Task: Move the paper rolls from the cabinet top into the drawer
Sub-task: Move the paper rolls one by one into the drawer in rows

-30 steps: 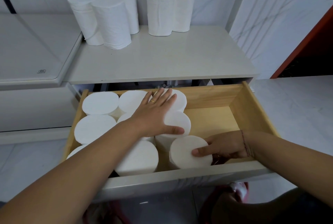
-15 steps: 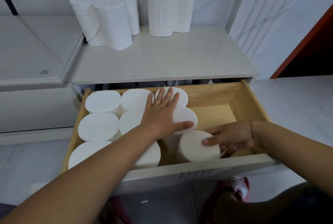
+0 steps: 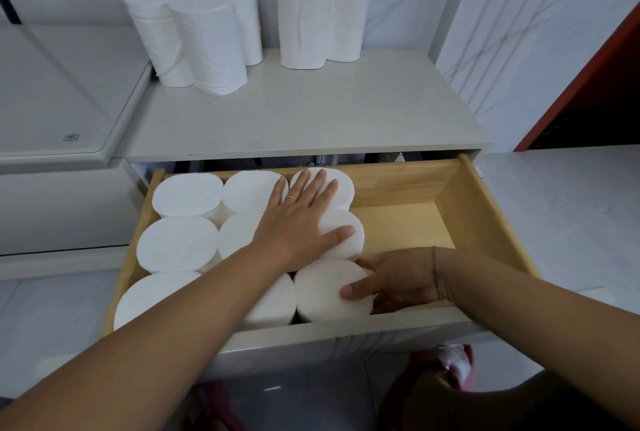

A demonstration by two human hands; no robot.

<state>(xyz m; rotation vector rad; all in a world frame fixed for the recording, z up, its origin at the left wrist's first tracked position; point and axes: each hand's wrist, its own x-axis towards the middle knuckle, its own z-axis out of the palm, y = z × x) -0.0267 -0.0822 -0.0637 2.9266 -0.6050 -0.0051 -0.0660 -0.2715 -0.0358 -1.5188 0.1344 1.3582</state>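
Note:
The wooden drawer (image 3: 491,209) stands pulled out under the cabinet top (image 3: 304,112). Several white paper rolls stand upright in its left part, packed in rows. My left hand (image 3: 301,219) lies flat with straight fingers on the tops of the middle rolls. My right hand (image 3: 394,283) grips the front right roll (image 3: 322,288), thumb on its top and fingers down its right side. More white rolls stand on the cabinet top: a cluster of several at the back left (image 3: 204,39) and a pair at the back middle (image 3: 318,22).
The right part of the drawer shows bare wooden floor (image 3: 405,226). A white appliance or counter with a raised edge (image 3: 52,98) adjoins the cabinet on the left. A marble wall rises on the right, with a red frame (image 3: 588,77) beyond it.
My right hand has pushed the front right roll leftward until it sits against the neighbouring rolls. My left hand stays flat on the middle rolls. The view has shifted slightly.

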